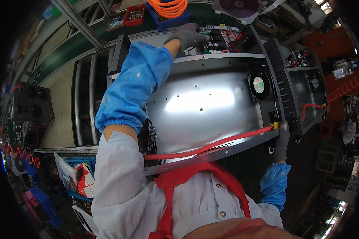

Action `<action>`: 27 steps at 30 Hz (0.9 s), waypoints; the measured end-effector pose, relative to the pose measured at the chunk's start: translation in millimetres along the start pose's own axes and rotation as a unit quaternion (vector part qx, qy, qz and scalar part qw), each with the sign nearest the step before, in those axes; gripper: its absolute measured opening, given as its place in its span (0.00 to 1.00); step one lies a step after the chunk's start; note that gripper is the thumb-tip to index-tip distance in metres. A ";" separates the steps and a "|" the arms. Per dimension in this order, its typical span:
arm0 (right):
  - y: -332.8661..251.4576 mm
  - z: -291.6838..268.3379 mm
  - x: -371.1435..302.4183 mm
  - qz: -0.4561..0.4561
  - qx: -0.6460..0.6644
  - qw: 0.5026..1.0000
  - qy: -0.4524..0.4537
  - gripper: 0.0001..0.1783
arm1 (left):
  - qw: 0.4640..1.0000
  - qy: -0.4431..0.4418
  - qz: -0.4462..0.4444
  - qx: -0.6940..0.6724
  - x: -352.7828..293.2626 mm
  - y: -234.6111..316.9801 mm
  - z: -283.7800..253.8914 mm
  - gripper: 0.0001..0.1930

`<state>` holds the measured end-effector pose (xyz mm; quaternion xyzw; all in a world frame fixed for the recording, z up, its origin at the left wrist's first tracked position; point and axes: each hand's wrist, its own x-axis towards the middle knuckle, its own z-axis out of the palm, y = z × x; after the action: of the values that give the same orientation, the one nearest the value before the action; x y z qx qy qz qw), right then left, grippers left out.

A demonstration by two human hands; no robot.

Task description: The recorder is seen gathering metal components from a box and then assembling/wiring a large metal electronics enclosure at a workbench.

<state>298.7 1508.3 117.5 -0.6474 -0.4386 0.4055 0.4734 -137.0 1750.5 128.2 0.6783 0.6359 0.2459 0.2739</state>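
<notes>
A metal equipment chassis [179,131] lies in front of me, with a bare shiny inner panel and a black fan [261,84] at its right end. My left hand [187,36], in a grey glove, reaches over the chassis to its far compartment, beside a circuit board [216,44] and wires. Its fingertips are partly hidden, so their grip is unclear. At the near right corner, my right hand [282,143], also gloved, lies stretched along the chassis's outer end. It is close to a yellow fitting [275,125], where a red hose [211,145] from the left ends.
Another similar chassis [305,87] stands close on the right. Behind are a red bin of small hardware [134,15], a blue bin [169,23] and a coiled orange hose [169,7]. Metal rollers [83,99] lie left; a dark unit [32,101] stands farther left.
</notes>
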 end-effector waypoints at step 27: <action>-1.9 5.1 -6.9 0.051 0.077 0.996 -0.006 0.22 | 0.989 -0.134 -0.025 -0.055 7.5 -13.3 -13.5 0.18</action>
<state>291.6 1503.3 118.9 -0.6278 -0.3755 0.4655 0.4983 -155.4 1759.3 128.8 0.6729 0.5960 0.1802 0.3994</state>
